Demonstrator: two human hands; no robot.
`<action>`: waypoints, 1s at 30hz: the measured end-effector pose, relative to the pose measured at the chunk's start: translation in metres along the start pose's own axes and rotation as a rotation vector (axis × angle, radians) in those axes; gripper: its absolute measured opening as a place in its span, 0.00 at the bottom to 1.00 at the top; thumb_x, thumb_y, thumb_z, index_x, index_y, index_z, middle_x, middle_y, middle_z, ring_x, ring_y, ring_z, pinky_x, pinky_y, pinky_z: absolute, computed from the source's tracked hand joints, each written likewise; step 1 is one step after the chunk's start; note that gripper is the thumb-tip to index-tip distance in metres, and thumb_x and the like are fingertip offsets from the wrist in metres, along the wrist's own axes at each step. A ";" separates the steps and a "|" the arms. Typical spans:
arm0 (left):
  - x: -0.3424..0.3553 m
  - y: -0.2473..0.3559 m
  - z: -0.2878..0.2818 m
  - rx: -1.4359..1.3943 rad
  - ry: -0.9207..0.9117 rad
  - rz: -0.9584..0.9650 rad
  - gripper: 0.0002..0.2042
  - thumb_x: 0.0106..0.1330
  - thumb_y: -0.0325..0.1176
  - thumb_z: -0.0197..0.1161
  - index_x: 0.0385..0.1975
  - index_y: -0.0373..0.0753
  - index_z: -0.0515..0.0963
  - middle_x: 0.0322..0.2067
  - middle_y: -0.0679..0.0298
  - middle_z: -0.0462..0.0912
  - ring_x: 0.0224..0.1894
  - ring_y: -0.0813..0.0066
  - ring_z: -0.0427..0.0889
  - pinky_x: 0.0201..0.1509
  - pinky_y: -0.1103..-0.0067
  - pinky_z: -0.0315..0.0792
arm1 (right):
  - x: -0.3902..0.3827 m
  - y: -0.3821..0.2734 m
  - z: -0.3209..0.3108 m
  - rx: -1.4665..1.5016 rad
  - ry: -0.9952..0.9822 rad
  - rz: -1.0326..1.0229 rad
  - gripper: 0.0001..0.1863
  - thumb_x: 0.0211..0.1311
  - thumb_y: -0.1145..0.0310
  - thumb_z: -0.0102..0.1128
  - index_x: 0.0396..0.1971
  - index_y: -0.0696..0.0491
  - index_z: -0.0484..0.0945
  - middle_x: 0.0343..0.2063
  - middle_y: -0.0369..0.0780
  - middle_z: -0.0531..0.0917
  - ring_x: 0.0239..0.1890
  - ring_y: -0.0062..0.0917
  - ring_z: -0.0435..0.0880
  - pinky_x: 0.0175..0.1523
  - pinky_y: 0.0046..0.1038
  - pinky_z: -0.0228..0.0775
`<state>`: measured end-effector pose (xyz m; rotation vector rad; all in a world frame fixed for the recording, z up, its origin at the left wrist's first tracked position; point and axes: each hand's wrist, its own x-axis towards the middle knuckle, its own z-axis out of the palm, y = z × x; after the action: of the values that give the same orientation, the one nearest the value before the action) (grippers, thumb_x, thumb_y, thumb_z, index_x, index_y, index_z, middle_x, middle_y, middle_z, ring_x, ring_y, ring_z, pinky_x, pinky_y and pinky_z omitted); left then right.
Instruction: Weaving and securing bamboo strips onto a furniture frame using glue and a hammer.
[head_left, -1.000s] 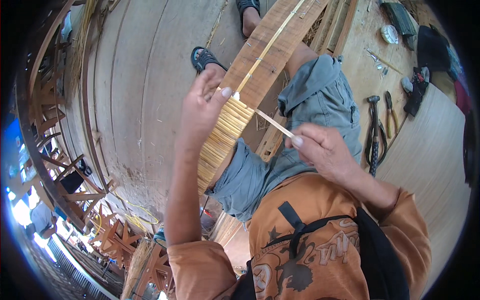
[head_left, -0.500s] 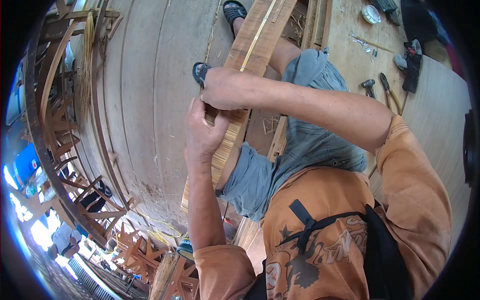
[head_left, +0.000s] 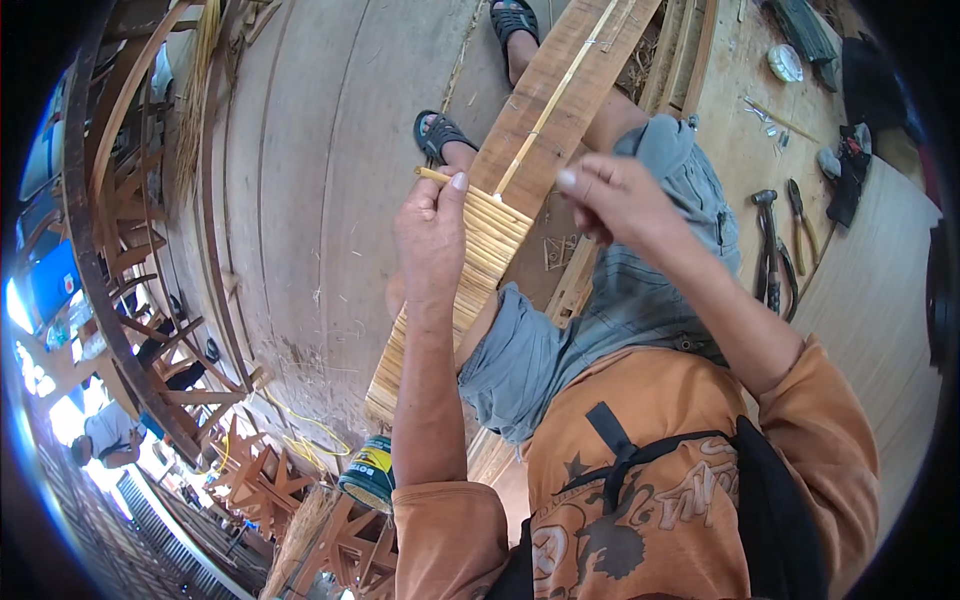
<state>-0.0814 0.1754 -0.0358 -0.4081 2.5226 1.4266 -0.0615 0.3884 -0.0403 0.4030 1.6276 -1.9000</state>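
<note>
My left hand (head_left: 432, 225) is closed, pinching a thin yellowish reed stick (head_left: 432, 175) between thumb and fingers. The stick lies at the far end of a slatted mat (head_left: 485, 240) of similar sticks set side by side. This mat rests along a brown wooden board (head_left: 520, 140), and my left forearm covers part of it. From the mat's end a pale strip (head_left: 558, 92) runs up the board, crossed by thin wire pieces. My right hand (head_left: 622, 200) is raised to the right of the mat, away from it. Its fingers are curled and slightly blurred; anything in them is hidden.
At right, a hammer (head_left: 766, 240) and pliers (head_left: 800, 225) lie on a wooden surface, with a small round dish (head_left: 785, 63) farther off. A wooden frame (head_left: 95, 250) stands at far left. Near my left elbow is a green and yellow can (head_left: 370, 470).
My right hand has pulled away from my left hand toward the right, uncovering the mat's end and the held stick. The view has shifted, so the board and tools appear farther right and lower.
</note>
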 end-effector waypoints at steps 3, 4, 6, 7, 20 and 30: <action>0.001 -0.002 0.001 0.036 0.001 0.026 0.13 0.70 0.35 0.61 0.41 0.29 0.81 0.29 0.62 0.82 0.33 0.79 0.75 0.40 0.79 0.71 | -0.001 0.033 0.017 0.101 -0.012 0.096 0.19 0.69 0.53 0.58 0.25 0.54 0.75 0.17 0.32 0.77 0.16 0.14 0.73 0.19 0.18 0.64; 0.000 -0.003 0.002 0.041 0.006 0.034 0.13 0.70 0.35 0.61 0.41 0.29 0.81 0.29 0.62 0.82 0.33 0.80 0.75 0.40 0.79 0.71 | 0.000 0.042 0.022 0.129 -0.008 0.156 0.19 0.69 0.53 0.58 0.26 0.53 0.75 0.17 0.31 0.76 0.15 0.14 0.73 0.20 0.17 0.63; 0.000 -0.004 0.002 0.037 0.006 0.037 0.12 0.70 0.35 0.61 0.42 0.30 0.81 0.28 0.61 0.82 0.32 0.80 0.75 0.39 0.79 0.71 | 0.005 0.052 0.029 0.244 -0.035 0.156 0.19 0.69 0.53 0.59 0.25 0.53 0.75 0.17 0.32 0.77 0.16 0.14 0.74 0.20 0.17 0.64; -0.001 -0.004 0.002 0.021 -0.001 0.046 0.12 0.70 0.35 0.61 0.42 0.30 0.81 0.28 0.61 0.82 0.32 0.80 0.75 0.39 0.80 0.71 | 0.006 0.055 0.032 0.323 -0.063 0.138 0.19 0.69 0.53 0.59 0.24 0.53 0.75 0.17 0.32 0.77 0.16 0.14 0.74 0.20 0.17 0.65; 0.008 0.004 -0.001 0.065 -0.018 -0.186 0.12 0.67 0.35 0.63 0.34 0.29 0.82 0.26 0.65 0.81 0.26 0.83 0.74 0.32 0.82 0.70 | 0.007 0.055 0.049 0.091 0.129 0.036 0.20 0.66 0.57 0.64 0.21 0.57 0.75 0.14 0.35 0.76 0.15 0.14 0.72 0.18 0.19 0.63; 0.027 0.001 -0.014 -0.362 -0.240 -0.476 0.13 0.68 0.34 0.63 0.40 0.27 0.78 0.30 0.59 0.83 0.28 0.79 0.80 0.32 0.82 0.76 | 0.009 0.052 0.045 0.134 0.086 0.024 0.22 0.65 0.55 0.64 0.21 0.57 0.74 0.14 0.34 0.75 0.15 0.12 0.71 0.18 0.18 0.62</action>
<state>-0.1072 0.1598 -0.0366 -0.7838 1.8174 1.6084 -0.0296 0.3387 -0.0776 0.5646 1.5469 -2.0046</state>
